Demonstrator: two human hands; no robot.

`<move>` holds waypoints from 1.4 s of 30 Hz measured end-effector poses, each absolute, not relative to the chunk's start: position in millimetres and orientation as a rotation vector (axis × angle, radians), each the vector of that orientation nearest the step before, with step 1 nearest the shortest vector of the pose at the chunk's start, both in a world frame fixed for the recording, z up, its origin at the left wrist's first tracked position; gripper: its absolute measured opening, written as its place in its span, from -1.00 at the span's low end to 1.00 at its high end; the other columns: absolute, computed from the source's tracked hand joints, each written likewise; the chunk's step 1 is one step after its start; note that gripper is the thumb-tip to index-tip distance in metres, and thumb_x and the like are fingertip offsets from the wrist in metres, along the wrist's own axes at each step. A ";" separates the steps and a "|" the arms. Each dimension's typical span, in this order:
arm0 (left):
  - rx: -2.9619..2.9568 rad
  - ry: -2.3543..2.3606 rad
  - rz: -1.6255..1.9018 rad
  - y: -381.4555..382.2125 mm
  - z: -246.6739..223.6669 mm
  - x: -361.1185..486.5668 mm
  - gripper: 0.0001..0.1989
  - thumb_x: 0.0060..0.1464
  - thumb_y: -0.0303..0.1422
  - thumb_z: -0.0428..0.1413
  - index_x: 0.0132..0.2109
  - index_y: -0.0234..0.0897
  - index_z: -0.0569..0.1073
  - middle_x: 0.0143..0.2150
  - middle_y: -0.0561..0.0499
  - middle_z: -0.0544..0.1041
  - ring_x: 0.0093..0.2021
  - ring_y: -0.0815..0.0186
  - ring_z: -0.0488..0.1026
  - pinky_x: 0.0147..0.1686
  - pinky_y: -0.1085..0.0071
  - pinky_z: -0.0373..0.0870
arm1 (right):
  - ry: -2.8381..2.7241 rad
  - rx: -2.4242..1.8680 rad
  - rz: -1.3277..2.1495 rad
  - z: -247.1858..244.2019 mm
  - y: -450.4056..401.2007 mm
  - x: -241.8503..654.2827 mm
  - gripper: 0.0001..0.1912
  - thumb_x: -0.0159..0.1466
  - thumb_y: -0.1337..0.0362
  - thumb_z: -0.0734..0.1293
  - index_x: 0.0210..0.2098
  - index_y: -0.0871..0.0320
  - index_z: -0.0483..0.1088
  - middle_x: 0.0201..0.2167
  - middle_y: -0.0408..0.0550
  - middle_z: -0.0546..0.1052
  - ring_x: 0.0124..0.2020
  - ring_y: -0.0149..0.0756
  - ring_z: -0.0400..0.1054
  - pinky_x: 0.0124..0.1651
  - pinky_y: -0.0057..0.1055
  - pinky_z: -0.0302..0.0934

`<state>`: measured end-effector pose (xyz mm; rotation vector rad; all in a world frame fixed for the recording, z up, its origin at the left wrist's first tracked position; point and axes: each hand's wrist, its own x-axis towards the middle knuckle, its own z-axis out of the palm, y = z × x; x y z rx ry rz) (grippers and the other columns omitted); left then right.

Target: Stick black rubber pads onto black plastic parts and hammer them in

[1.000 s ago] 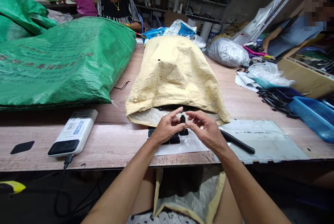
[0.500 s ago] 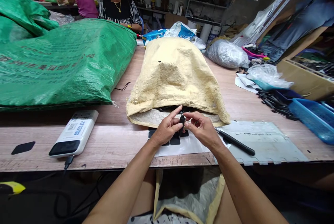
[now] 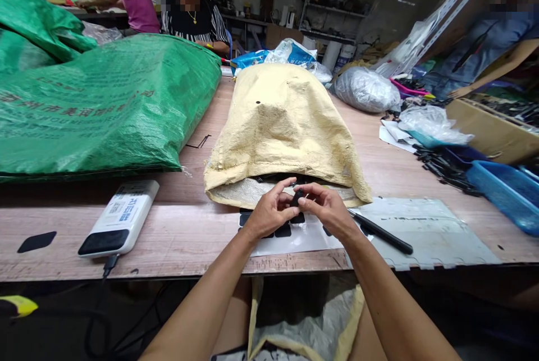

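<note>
A small black part (image 3: 296, 198) is between my hands, just in front of the mouth of a cream woven sack (image 3: 290, 119). My right hand (image 3: 326, 209) pinches it between thumb and fingers. My left hand (image 3: 272, 212) is curled against its left side, fingers bent and thumb near its lower end; whether it grips the part is hard to tell. Dark items show inside the sack's opening. Under my hands lies a white sheet (image 3: 303, 243) with black rounded squares (image 3: 283, 231).
A green sack (image 3: 105, 103) and a white power bank (image 3: 122, 218) lie left. On the right are a black-handled tool (image 3: 381, 232), a grey plate (image 3: 438, 232), a blue tray (image 3: 505, 192) and black parts. Other people are across the table and at right.
The black part has gone from upright to tilted. My left index finger has drawn back and bent. At the far right, a person's arm has moved to the box there.
</note>
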<state>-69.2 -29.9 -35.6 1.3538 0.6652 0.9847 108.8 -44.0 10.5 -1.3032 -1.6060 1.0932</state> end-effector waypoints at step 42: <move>1.586 0.878 0.974 -40.9 -23.9 -67.1 -0.87 0.00 -0.36 0.23 -0.32 -0.35 0.50 -0.51 0.13 0.38 -0.49 0.46 0.23 -0.49 0.53 0.14 | -1.620 -1.137 1.142 -8.0 -50.2 126.2 -0.74 0.18 0.11 0.45 -0.20 0.08 0.47 -0.32 -0.14 0.49 -0.29 -0.33 0.37 -0.21 -0.37 0.27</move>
